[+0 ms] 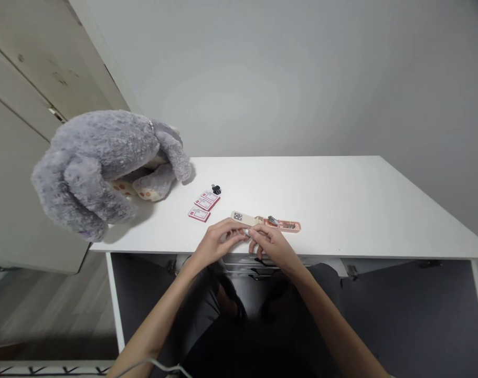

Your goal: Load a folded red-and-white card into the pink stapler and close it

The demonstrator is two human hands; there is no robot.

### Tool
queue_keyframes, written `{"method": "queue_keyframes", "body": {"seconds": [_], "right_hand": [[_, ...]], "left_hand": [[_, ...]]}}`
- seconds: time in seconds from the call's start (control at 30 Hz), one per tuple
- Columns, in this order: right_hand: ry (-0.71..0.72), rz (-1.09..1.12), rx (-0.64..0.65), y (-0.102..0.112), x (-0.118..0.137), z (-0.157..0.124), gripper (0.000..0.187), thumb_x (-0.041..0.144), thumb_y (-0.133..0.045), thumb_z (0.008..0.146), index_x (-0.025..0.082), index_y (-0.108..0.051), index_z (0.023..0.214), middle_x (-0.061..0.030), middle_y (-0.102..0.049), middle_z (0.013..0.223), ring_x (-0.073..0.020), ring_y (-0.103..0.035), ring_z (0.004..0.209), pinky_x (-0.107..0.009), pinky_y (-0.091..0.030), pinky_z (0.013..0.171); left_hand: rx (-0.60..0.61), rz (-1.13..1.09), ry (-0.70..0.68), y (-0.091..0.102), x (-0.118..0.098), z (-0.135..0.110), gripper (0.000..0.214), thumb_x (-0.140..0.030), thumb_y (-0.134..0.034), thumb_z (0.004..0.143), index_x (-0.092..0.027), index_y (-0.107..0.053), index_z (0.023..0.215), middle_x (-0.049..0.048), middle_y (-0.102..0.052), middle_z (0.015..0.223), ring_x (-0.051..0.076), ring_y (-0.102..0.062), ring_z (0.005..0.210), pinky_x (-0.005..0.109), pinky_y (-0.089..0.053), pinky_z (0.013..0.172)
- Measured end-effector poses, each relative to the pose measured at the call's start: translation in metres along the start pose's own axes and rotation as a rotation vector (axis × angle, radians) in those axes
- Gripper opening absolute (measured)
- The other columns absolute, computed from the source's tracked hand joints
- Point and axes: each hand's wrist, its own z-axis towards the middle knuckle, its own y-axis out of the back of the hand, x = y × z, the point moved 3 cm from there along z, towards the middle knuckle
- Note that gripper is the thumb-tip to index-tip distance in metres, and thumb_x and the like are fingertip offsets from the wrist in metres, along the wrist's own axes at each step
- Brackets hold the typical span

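My left hand (219, 242) and my right hand (271, 245) meet at the front edge of the white table (341, 205). Both pinch a small pale object (246, 231) between their fingertips; what it is I cannot make out. Just behind the hands lies a beige remote-like device (244, 218) joined to a long pink tray (286, 226) with small metal parts inside. Further left lie three small red-and-white packets (204, 205), with a small black part (215, 189) behind them.
A large grey plush elephant (101, 168) sits on the table's left end and overhangs its edge. A cream cabinet (22, 105) stands at the left. Under the table are a dark panel (400, 315) and my legs.
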Motion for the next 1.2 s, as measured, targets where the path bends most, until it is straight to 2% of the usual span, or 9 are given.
{"method": "queue_keyframes", "body": {"seconds": [0.23, 0.4, 0.5, 0.73, 0.83, 0.93, 1.03, 1.1, 1.2], "right_hand": [[-0.029, -0.019, 0.067, 0.012, 0.016, -0.012, 0.049, 0.068, -0.068, 0.092, 0.019, -0.072, 0.096, -0.0001, -0.067, 0.068, -0.0146, -0.064, 0.058, -0.026, -0.053, 0.049], [0.012, 0.052, -0.074, 0.02, 0.019, -0.02, 0.046, 0.061, -0.081, 0.084, 0.021, -0.072, 0.107, -0.0016, -0.071, 0.073, -0.0181, -0.068, 0.063, -0.027, -0.054, 0.047], [0.046, 0.078, -0.141, 0.023, 0.02, -0.023, 0.043, 0.056, -0.087, 0.08, 0.021, -0.074, 0.102, -0.0033, -0.073, 0.073, -0.0201, -0.07, 0.066, -0.028, -0.053, 0.045], [0.139, 0.053, -0.25, 0.031, 0.019, -0.03, 0.037, 0.056, -0.086, 0.082, 0.022, -0.077, 0.094, -0.0015, -0.071, 0.064, -0.0186, -0.068, 0.058, -0.029, -0.054, 0.048], [0.195, -0.013, -0.277, 0.039, 0.019, -0.031, 0.033, 0.055, -0.081, 0.088, 0.023, -0.078, 0.098, -0.0018, -0.074, 0.068, -0.0189, -0.068, 0.058, -0.032, -0.056, 0.052], [0.247, -0.156, -0.374, 0.059, 0.018, -0.029, 0.032, 0.053, -0.077, 0.093, 0.023, -0.078, 0.104, -0.0035, -0.078, 0.076, -0.0206, -0.072, 0.063, -0.036, -0.061, 0.061], [0.348, -0.403, -0.488, 0.082, 0.019, -0.026, 0.027, 0.049, -0.072, 0.098, 0.024, -0.079, 0.105, -0.0088, -0.084, 0.106, -0.0268, -0.079, 0.094, -0.043, -0.064, 0.087], [0.427, -0.554, -0.492, 0.091, 0.017, -0.022, 0.025, 0.047, -0.068, 0.1, 0.025, -0.08, 0.104, -0.0101, -0.08, 0.125, -0.03, -0.075, 0.116, -0.048, -0.06, 0.103], [0.493, -0.675, -0.465, 0.095, 0.009, -0.015, 0.024, 0.045, -0.066, 0.102, 0.025, -0.079, 0.102, -0.0109, -0.079, 0.128, -0.0313, -0.07, 0.125, -0.053, -0.055, 0.109]], "left_hand": [[-0.034, -0.086, -0.037, -0.014, -0.01, 0.013, 0.019, -0.035, -0.075, 0.099, -0.02, -0.077, 0.109, 0.0055, -0.075, 0.094, 0.016, -0.067, 0.081, 0.03, -0.053, 0.077], [-0.113, -0.16, 0.087, -0.023, -0.011, 0.019, 0.027, -0.045, -0.077, 0.096, -0.019, -0.075, 0.101, 0.0053, -0.073, 0.087, 0.017, -0.065, 0.076, 0.031, -0.053, 0.072], [-0.149, -0.213, 0.143, -0.03, -0.009, 0.023, 0.034, -0.052, -0.078, 0.093, -0.019, -0.075, 0.098, 0.0065, -0.074, 0.087, 0.019, -0.066, 0.078, 0.033, -0.054, 0.073], [-0.105, -0.346, 0.141, -0.047, -0.006, 0.026, 0.038, -0.056, -0.077, 0.093, -0.019, -0.074, 0.096, 0.0091, -0.077, 0.095, 0.021, -0.072, 0.088, 0.036, -0.058, 0.084], [-0.095, -0.264, 0.106, -0.047, -0.008, 0.026, 0.033, -0.053, -0.072, 0.098, -0.02, -0.075, 0.102, 0.0087, -0.078, 0.097, 0.021, -0.072, 0.089, 0.037, -0.058, 0.084], [-0.153, -0.029, 0.033, -0.038, -0.006, 0.027, 0.031, -0.049, -0.072, 0.099, -0.022, -0.074, 0.114, 0.0092, -0.078, 0.108, 0.024, -0.07, 0.1, 0.041, -0.056, 0.094], [-0.205, 0.281, 0.006, -0.025, 0.008, 0.026, 0.029, -0.043, -0.069, 0.102, -0.024, -0.073, 0.124, 0.0106, -0.075, 0.127, 0.028, -0.063, 0.125, 0.05, -0.047, 0.112], [-0.166, 0.401, 0.023, -0.02, 0.021, 0.023, 0.03, -0.039, -0.062, 0.106, -0.025, -0.07, 0.131, 0.0101, -0.071, 0.138, 0.029, -0.058, 0.135, 0.052, -0.043, 0.117], [-0.095, 0.486, 0.036, -0.019, 0.039, 0.017, 0.034, -0.038, -0.056, 0.109, -0.026, -0.067, 0.138, 0.009, -0.069, 0.144, 0.029, -0.056, 0.141, 0.052, -0.043, 0.118]]}}
